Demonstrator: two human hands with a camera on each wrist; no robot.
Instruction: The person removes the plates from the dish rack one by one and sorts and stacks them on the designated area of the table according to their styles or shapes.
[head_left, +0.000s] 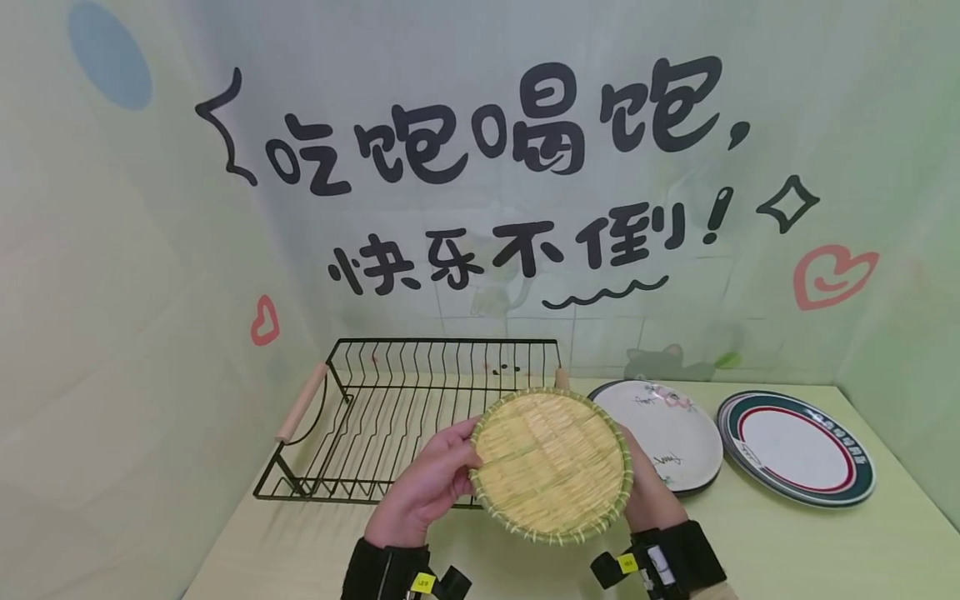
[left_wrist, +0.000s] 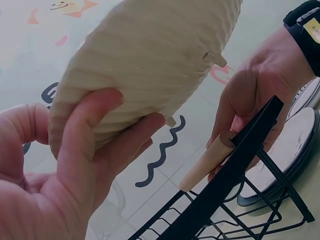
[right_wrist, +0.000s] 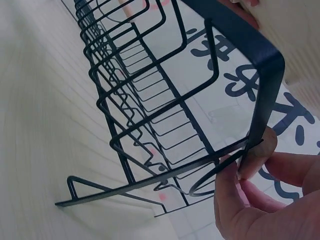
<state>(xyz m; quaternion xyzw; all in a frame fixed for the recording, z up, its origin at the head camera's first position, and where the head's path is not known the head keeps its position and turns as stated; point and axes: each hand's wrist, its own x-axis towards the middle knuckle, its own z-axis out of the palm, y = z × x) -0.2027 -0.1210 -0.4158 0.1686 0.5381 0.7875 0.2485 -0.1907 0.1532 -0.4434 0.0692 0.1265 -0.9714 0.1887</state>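
Observation:
A round woven bamboo basket with a green-bound rim is held up in front of the dish rack. My left hand grips its left edge, thumb at the rim; the left wrist view shows fingers against the pale ridged side of the basket. Behind the basket, partly hidden in the head view, is my right hand. In the right wrist view, the right hand grips the wooden handle at one end of the black wire dish rack.
The rack stands at the back left of the pale table, with another wooden handle on its left end. To the right lie white plates and, beyond them, a green-and-red-rimmed plate. A printed curtain hangs behind.

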